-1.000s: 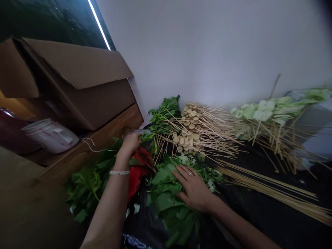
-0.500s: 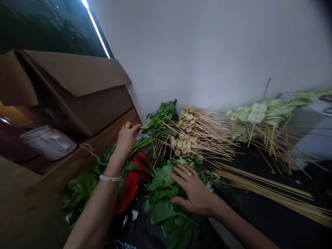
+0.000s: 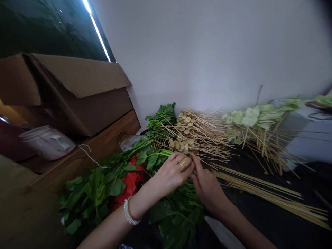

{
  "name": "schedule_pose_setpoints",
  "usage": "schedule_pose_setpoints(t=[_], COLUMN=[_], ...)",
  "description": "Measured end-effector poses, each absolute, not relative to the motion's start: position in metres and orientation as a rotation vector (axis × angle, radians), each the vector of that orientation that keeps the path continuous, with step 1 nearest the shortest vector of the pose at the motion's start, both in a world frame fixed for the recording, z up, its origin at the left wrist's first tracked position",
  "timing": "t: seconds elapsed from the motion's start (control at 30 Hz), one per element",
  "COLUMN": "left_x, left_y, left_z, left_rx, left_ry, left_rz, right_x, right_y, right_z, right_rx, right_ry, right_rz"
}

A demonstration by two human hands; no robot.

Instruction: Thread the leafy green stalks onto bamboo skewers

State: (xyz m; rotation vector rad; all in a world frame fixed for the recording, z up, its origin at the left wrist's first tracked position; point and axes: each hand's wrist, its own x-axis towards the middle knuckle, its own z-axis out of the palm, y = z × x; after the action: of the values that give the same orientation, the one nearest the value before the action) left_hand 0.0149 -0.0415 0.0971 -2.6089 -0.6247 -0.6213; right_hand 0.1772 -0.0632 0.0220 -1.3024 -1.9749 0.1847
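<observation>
My left hand [image 3: 171, 173] is closed around a few leafy green stems [image 3: 158, 157], whose leaves trail out to its left. Its fingertips meet those of my right hand [image 3: 209, 186], which pinches at the stem ends; what exactly lies between the right fingers is mostly hidden. Beneath both hands spreads a pile of loose green leaves [image 3: 176, 221]. More leafy greens [image 3: 95, 190] lie on and around a red plastic bag [image 3: 129, 183] left of my left wrist. Just beyond the hands are skewers threaded with pale round slices [image 3: 185, 128].
Skewered greens [image 3: 163, 116] lie against the wall. Bare wooden skewers [image 3: 269, 193] stretch to the right across a black covering. Cabbage-like leaves on skewers [image 3: 250, 116] are heaped at the back right. A cardboard box [image 3: 90, 103] and a plastic tub [image 3: 49, 143] stand at left.
My left hand has come right and nearer with green stems pulled from the bunch. My right hand has lifted off the leaf pile, and its fingers have closed to meet the left.
</observation>
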Motion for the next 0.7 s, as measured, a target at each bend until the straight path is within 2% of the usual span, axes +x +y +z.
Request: schedule_pose_setpoints(t=[0.1,0.2,0.3,0.53,0.7], left_x=[0.009,0.000,-0.011,-0.027,-0.019], left_y=[-0.051,-0.068,-0.081,-0.077,-0.064], left_z=[0.091,0.077,0.057,0.041,0.046], left_rx=[-2.520,-2.365,-2.398,-2.349,-2.343], left_ry=[-0.712,-0.904,-1.097,-1.333,-1.236], left_rz=[-0.896,-1.231,-1.311,-1.345,-1.289], right_x=[0.183,0.192,0.199,0.200,0.197], right_y=[-0.054,-0.041,-0.032,-0.035,-0.037], right_z=[0.021,0.016,0.005,-0.002,0.000], right_rx=[-1.365,-1.238,-1.035,-0.880,-0.833], right_ry=[-1.777,-1.369,-1.049,-0.915,-0.936], right_rz=[0.502,1.002,1.305,1.481,1.500])
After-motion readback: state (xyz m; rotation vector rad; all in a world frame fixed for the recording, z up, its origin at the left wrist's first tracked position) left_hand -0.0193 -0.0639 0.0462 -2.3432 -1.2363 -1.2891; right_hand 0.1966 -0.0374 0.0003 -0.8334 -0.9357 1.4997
